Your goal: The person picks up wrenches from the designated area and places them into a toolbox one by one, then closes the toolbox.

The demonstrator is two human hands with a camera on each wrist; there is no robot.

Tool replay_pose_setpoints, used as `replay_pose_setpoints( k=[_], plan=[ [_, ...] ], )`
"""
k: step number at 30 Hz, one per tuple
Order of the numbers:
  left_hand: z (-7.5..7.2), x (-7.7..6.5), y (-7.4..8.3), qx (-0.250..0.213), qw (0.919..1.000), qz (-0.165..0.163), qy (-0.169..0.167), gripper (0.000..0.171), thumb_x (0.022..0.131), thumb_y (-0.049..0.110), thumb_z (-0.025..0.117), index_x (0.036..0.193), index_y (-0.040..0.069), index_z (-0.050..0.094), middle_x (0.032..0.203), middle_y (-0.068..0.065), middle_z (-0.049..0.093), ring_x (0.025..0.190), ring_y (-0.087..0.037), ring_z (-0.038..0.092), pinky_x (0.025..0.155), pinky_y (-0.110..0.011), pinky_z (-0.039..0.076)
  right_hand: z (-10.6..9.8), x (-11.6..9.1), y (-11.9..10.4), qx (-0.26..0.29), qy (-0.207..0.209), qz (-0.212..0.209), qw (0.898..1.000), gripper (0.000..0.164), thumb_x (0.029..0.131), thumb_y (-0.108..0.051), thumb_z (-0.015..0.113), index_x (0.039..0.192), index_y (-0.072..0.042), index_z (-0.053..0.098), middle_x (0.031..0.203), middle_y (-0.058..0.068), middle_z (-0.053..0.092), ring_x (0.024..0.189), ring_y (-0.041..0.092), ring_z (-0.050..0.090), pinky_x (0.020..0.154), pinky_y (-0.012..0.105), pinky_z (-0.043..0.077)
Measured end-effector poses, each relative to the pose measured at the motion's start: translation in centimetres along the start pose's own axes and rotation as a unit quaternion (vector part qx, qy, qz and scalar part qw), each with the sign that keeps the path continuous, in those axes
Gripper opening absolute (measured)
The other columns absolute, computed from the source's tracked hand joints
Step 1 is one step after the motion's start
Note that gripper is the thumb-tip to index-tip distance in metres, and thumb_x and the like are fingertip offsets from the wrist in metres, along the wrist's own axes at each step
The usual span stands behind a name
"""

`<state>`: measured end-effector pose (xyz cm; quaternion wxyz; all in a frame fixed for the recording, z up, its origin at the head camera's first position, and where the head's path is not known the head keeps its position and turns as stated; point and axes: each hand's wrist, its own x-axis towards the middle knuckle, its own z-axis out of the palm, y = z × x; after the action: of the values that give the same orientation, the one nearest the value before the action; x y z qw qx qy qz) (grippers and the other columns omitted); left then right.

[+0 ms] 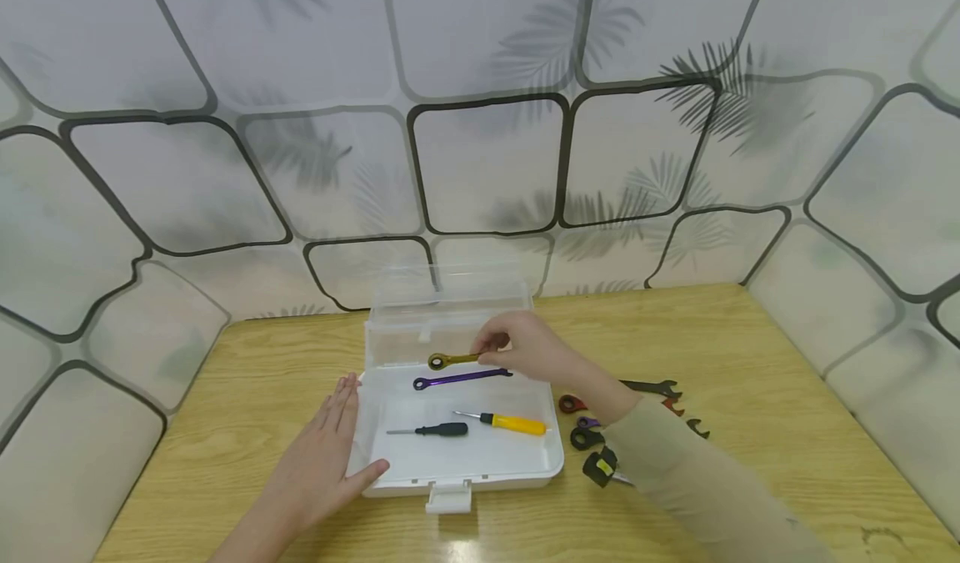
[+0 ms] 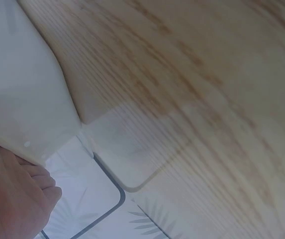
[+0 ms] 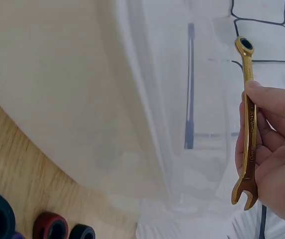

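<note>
Presently, right hand (image 1: 528, 348) holds a gold combination wrench (image 1: 453, 359) over the open clear plastic box (image 1: 457, 463).
Fingers and thumb are clamped on the wrench shank, ring end pointing away from the palm; stamped characters run along the shank, too blurred to read; left hand (image 1: 326, 454) lies flat with fingers straight and together against the box's left wall, thumb on its front corner; inside the box lie a purple wrench (image 1: 459, 377), a black screwdriver (image 1: 432, 430) and a yellow-handled screwdriver (image 1: 506, 422); more wrenches (image 1: 651, 389) lie on the wooden table (image 1: 247, 379) right of the box, partly hidden behind the right sleeve (image 1: 675, 471); nothing lies between the gold wrench and the box floor.
</note>
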<state>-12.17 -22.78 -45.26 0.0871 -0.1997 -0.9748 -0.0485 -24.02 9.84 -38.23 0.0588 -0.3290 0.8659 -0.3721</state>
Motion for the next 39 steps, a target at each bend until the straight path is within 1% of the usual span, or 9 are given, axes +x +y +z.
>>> replay_pose_setpoints(
  k=[2,4,11,22,25,27,30,36,39],
  plan=[
    [0.0,0.0,0.0,0.001,1.0,-0.001,-0.002,0.107,0.095,0.067,0.063,0.158,-0.015,0.034,0.171,-0.029,0.031,0.158,-0.043,0.035,0.126,-0.055,0.039,0.4,0.2,-0.1,0.002,-0.004,0.008,1.0,0.008,0.095,-0.005,0.078,0.102,-0.008,0.081,0.097,0.002,0.08,0.087,0.006,0.067,0.081,0.019,0.059],
    [0.0,0.0,0.0,0.001,1.0,0.0,-0.001,0.107,0.095,0.067,0.063,0.158,-0.015,0.035,0.17,-0.029,0.031,0.158,-0.044,0.035,0.125,-0.057,0.041,0.8,0.4,-0.3,0.0,-0.01,0.014,1.0,0.009,0.095,-0.004,0.077,0.101,-0.009,0.082,0.098,0.002,0.08,0.088,0.007,0.068,0.082,0.019,0.059],
    [0.0,0.0,-0.1,-0.001,1.0,0.0,0.005,0.106,0.095,0.065,0.065,0.157,-0.015,0.035,0.171,-0.028,0.031,0.158,-0.043,0.035,0.124,-0.056,0.041,2.3,1.0,-0.9,-0.006,-0.022,0.032,0.999,0.01,0.096,-0.001,0.076,0.099,-0.008,0.081,0.099,0.004,0.08,0.086,0.008,0.068,0.085,0.021,0.062],
    [0.1,0.0,-0.1,0.004,1.0,0.003,0.006,0.106,0.095,0.066,0.065,0.156,-0.016,0.036,0.17,-0.029,0.032,0.156,-0.045,0.038,0.124,-0.056,0.042,4.0,1.5,-0.3,0.002,-0.005,0.043,0.999,0.008,0.094,0.0,0.077,0.096,-0.007,0.08,0.093,0.004,0.079,0.079,0.005,0.06,0.074,0.014,0.054],
    [0.1,-0.1,-0.1,0.005,0.9999,0.006,0.01,0.106,0.095,0.066,0.064,0.157,-0.015,0.036,0.171,-0.028,0.031,0.157,-0.043,0.038,0.125,-0.055,0.041,4.3,1.5,-0.1,0.008,0.003,0.045,0.999,0.009,0.094,0.001,0.077,0.097,-0.006,0.08,0.095,0.005,0.079,0.079,0.005,0.062,0.074,0.013,0.055],
    [0.1,-0.1,-0.1,0.0,0.9999,0.004,0.01,0.106,0.095,0.066,0.064,0.158,-0.015,0.034,0.171,-0.027,0.03,0.158,-0.043,0.036,0.129,-0.051,0.036,4.4,1.6,0.0,0.011,0.007,0.05,0.999,0.009,0.094,0.001,0.076,0.098,-0.006,0.08,0.095,0.006,0.079,0.08,0.006,0.063,0.073,0.014,0.055],
    [0.1,-0.2,0.0,-0.003,0.9999,0.004,0.011,0.106,0.096,0.066,0.063,0.158,-0.014,0.034,0.172,-0.027,0.03,0.158,-0.042,0.035,0.13,-0.049,0.034,4.5,1.7,0.1,0.011,0.01,0.057,0.998,0.01,0.094,0.0,0.076,0.1,-0.006,0.081,0.096,0.005,0.079,0.082,0.007,0.064,0.074,0.014,0.056],
    [0.0,-0.1,0.0,-0.002,1.0,0.004,0.008,0.107,0.096,0.066,0.063,0.158,-0.015,0.033,0.171,-0.028,0.03,0.157,-0.043,0.036,0.125,-0.055,0.041,4.4,1.6,0.1,0.016,0.017,0.062,0.998,0.011,0.094,0.0,0.076,0.102,-0.006,0.081,0.097,0.005,0.079,0.086,0.009,0.067,0.078,0.016,0.057],
    [0.0,-0.1,0.0,0.0,0.9999,0.006,0.009,0.107,0.095,0.066,0.063,0.158,-0.015,0.034,0.171,-0.029,0.03,0.157,-0.043,0.037,0.125,-0.056,0.041,4.2,1.5,-0.1,0.02,0.02,0.059,0.998,0.01,0.095,-0.002,0.076,0.103,-0.006,0.081,0.098,0.005,0.08,0.088,0.01,0.068,0.081,0.017,0.059]
  ],
)
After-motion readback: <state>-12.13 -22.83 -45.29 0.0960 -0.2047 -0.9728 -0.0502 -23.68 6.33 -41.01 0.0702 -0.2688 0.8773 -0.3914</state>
